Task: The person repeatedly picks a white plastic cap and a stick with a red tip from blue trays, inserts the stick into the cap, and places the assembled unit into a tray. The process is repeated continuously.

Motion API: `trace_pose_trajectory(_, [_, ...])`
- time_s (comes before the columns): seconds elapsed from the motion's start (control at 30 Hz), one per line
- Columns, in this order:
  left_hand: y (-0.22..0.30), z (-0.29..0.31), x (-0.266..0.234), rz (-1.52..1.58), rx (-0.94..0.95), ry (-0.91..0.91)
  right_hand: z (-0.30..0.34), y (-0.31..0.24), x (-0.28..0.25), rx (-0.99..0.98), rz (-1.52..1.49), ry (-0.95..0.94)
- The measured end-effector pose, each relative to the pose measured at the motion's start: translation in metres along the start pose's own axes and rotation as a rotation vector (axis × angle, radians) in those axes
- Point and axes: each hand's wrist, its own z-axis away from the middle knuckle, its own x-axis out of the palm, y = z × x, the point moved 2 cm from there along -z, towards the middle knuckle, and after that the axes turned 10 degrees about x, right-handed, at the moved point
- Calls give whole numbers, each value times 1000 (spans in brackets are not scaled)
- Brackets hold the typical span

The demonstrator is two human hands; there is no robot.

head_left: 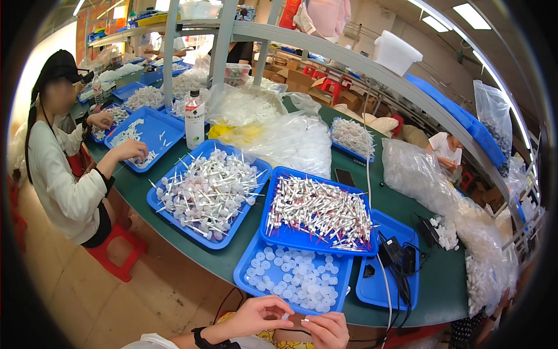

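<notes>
At the far left end of the long green table [439, 296], a co-worker [67, 180] in a white top and black cap sat on a red plastic stool [122, 253], one hand [132, 150] down at a shallow blue tray [154, 131] with small white pieces in it. Next along stood a white bottle with a dark cap [195, 119], then a blue plastic tray [239, 221] heaped with thin white sticks with round translucent heads [209, 186].

Down front, the left hand [261, 314], black band [215, 338] on its wrist, had thumb and index finger curled into a ring, tips nearly closed on a little translucent piece [285, 317]. Pretty blurry, so can't tell its exact shape. Just beyond that hand sat another blue tray [343, 282] full of frosty translucent discs [317, 285], partly under a blue tray [317, 247] piled with slim white pieces showing red bits [319, 209].

Facing the left, the right hand [328, 330] was pinching a tiny white piece [305, 320], pretty close to the translucent one but not touching it afaict.

Further right was a blue tray [372, 288] with black power adapters [390, 251] and cables, then big clear plastic bags [424, 174] along the table's far side.
</notes>
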Motion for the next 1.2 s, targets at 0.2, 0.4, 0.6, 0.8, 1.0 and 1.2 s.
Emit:
trace_pose_trajectory(0.2, [-4, -4, 9, 52, -65, -4, 5, -7, -8, 57, 46, -6])
trace_pose_trajectory(0.4, [-2, -12, 17, -203, 51, -88, 19, -1, -9, 145, 78, 52])
trace_pose_trajectory(0.6, [-45, -6, 19, -22, -93, -19, 32, 6, -5, 173, 94, 126])
trace_pose_trajectory(0.8, [-44, -10, 24, -66, -125, -44, 40, 8, -5, 122, 148, 161])
trace_pose_trajectory(1.0, [-23, -13, 33, -94, 57, -19, 41, 4, -17, 75, 176, 176])
trace_pose_trajectory(1.2, [-21, -16, 45, -1, 3, -106, 40, -2, -19, 156, 185, 192])
